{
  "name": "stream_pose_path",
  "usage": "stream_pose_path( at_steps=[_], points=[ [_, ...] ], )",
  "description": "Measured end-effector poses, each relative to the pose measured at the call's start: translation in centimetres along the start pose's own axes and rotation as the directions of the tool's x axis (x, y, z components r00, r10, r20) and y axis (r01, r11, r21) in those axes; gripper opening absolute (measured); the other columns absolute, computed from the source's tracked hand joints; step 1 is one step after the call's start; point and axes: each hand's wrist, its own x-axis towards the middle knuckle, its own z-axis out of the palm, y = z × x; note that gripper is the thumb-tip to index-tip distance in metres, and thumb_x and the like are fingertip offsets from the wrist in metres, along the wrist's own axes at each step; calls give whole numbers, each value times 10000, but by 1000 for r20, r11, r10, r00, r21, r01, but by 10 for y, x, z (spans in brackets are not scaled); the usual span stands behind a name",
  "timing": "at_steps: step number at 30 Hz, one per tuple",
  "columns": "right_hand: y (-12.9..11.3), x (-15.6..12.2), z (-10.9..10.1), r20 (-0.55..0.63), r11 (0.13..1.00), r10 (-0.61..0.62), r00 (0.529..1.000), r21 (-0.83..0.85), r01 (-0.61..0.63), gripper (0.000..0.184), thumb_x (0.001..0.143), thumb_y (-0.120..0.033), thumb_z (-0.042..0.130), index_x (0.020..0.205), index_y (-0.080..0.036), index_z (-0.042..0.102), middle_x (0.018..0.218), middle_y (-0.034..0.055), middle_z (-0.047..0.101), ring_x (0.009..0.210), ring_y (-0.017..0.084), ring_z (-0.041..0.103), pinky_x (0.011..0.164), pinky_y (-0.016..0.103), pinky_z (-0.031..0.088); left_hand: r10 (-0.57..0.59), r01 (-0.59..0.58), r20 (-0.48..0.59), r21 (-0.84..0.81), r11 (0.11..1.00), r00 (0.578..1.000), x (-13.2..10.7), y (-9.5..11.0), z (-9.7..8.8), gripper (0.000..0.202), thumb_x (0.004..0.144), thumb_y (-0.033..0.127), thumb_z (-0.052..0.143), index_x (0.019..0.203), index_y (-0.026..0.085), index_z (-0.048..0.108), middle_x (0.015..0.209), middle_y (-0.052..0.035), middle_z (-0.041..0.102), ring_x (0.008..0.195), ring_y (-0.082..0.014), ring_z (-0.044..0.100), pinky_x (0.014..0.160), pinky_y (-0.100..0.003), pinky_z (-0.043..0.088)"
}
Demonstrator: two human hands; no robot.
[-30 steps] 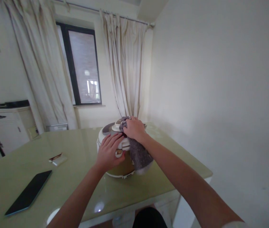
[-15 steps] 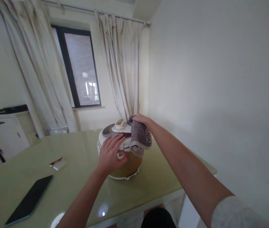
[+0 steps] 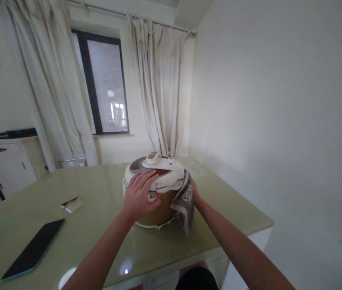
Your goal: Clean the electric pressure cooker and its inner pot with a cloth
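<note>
A round electric pressure cooker (image 3: 167,200), with a white lid and a gold body, stands upright on the table. My left hand (image 3: 141,195) grips its near-left side, fingers over the lid's edge and thumb lower, by the small side handle. On the cooker's right side, my right hand (image 3: 195,192) holds a grey patterned towel (image 3: 185,201) against the wall; its fingers are mostly hidden behind the cloth. One corner of the towel hangs down towards the tabletop.
The pale green table (image 3: 98,225) has a wall along its right. On its left part lie a dark tablet (image 3: 34,249) and a small packet (image 3: 72,204). A white round object (image 3: 67,278) sits at the near edge, partly behind my left forearm. Curtains hang behind.
My right hand has moved with the towel from the top right of the lid down to the cooker's right side. My left hand stays on the cooker.
</note>
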Motion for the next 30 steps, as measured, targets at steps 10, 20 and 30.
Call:
stream_pose_path(
  at_steps=[10, 20, 30],
  points=[
    [-13, 20, -38, -230, 939, 226, 946, 312, -149, 524, 921, -496, 385, 1204, -178, 690, 1217, 131, 748, 1156, 283, 672, 983, 389, 558, -13, 13, 11, 3, 1000, 1000, 1, 1, -1, 585, 812, 297, 698, 1388, 226, 629, 1425, -105, 694, 1311, -322, 642, 1186, -523, 432],
    [-109, -47, -23, -33, 818, -533, 846, -278, 504, 482, 863, -252, 627, 1337, -214, 705, 1301, 133, 699, 1240, 327, 581, 1124, 469, 433, -13, 12, 21, 4, 1000, 1000, 0, 2, 0, 666, 812, 315, 697, 1452, 208, 551, 1407, -136, 688, 1307, -336, 638, 1202, -527, 407],
    [-150, -1, -32, 411, 598, -710, 572, -78, 798, 360, 868, -195, 622, 1197, -221, 765, 1078, 72, 763, 1044, 263, 645, 1017, 406, 464, -63, 63, -23, 3, 998, 998, -3, 3, -4, 962, 809, 392, 757, 1635, 220, 297, 1596, -222, 449, 1483, -427, 454, 1181, -577, 432]
  ],
)
